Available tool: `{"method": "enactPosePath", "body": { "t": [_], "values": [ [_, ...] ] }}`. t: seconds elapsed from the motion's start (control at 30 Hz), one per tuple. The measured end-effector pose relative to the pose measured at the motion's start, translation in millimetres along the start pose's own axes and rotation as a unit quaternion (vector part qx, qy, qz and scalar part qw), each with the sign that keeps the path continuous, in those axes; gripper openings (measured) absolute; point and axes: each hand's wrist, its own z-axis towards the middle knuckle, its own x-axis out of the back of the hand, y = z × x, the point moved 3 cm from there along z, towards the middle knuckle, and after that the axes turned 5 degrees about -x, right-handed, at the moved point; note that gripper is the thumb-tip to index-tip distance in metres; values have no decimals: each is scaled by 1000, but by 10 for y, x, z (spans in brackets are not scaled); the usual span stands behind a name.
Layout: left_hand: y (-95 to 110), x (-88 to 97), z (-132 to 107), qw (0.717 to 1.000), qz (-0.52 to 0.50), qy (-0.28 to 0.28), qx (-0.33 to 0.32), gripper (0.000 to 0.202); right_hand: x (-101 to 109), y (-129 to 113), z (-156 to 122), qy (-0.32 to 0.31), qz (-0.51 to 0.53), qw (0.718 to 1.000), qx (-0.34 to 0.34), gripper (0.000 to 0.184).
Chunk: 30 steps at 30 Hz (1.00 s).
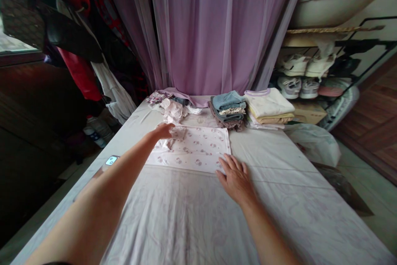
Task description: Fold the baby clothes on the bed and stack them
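A pale pink garment (pixel 204 143) with small printed figures lies spread on the bed, bunched up at its left end. At that bunched part my left hand (pixel 163 131) is closed, its fingers pinching the fabric. My right hand (pixel 236 177) lies flat with fingers apart, its fingertips on the garment's near right corner. Just behind the garment sits a loose heap of clothes, with a crumpled pale pink piece (pixel 172 110) at its front.
Folded stacks stand at the back: blue and grey clothes (pixel 228 106) and white and yellow ones (pixel 269 103). A phone (pixel 111 160) rests at the left edge of the bed (pixel 186 223). Purple curtains (pixel 211 29) hang behind; a shoe rack (pixel 310 77) is at right.
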Motion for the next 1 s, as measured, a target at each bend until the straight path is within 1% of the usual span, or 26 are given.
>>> {"method": "enactPosePath", "body": {
  "t": [0.1,0.17,0.2,0.3,0.37,0.47,0.53,0.6,0.73,0.83,0.9,1.0],
  "values": [
    [40,-80,-13,998,46,-31,-28,52,-7,5,3,-1,-1,1000,1,44],
    [57,-84,-12,997,64,-33,-28,48,-18,11,2,2,-2,1000,3,44],
    [60,-73,-6,997,69,-28,-22,43,-24,14,1,4,-2,1000,4,44],
    [48,-4,47,998,65,6,11,20,-40,23,-4,17,-1,1000,7,43],
    [28,50,110,998,39,38,39,13,-49,28,-7,29,2,999,14,43],
    [-8,84,227,993,-36,82,79,18,-71,42,-8,44,5,999,25,43],
    [-30,48,297,984,-113,98,99,22,-92,55,-9,49,6,998,30,43],
    [-51,-26,341,968,-198,110,108,24,-111,69,-9,53,5,998,32,43],
    [-94,-171,330,927,-339,135,88,26,-121,74,-8,55,5,998,36,43],
    [-117,-195,277,902,-402,144,70,30,-96,60,-5,52,3,998,32,43],
    [-111,-184,241,886,-438,139,64,43,-73,49,-4,50,0,998,27,42],
    [-77,-182,162,856,-498,128,44,70,-48,35,-5,49,-1,998,27,41]
  ]
}}
